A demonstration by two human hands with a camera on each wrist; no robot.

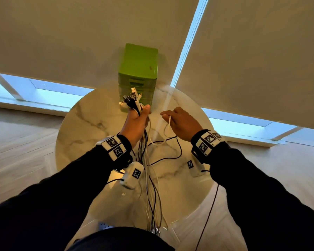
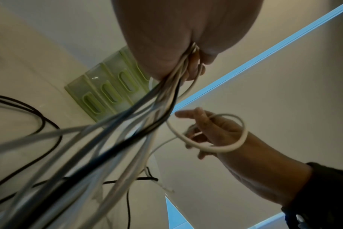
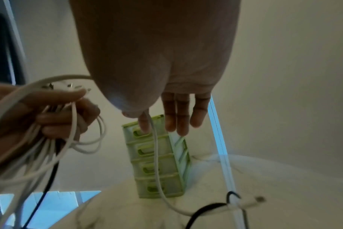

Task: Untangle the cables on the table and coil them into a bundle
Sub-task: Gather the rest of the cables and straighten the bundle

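My left hand (image 1: 138, 118) is raised over the round marble table (image 1: 83, 127) and grips a bundle of white and black cables (image 1: 149, 178). Their plug ends (image 1: 132, 98) stick up above my fist, and the strands hang down toward me. To its right, my right hand (image 1: 181, 122) pinches a single white cable (image 1: 169, 122) between thumb and forefinger, the other fingers straight. In the right wrist view that white cable (image 3: 156, 147) drops to the tabletop, where it crosses a black cable (image 3: 206, 209). In the left wrist view it loops around my right hand (image 2: 211, 131).
A green plastic drawer unit (image 1: 140, 69) stands at the table's far edge, just behind both hands. A loose black cable (image 1: 178, 151) curls on the table below my right hand. A blind cord (image 1: 181, 57) hangs behind. Wooden floor surrounds the table.
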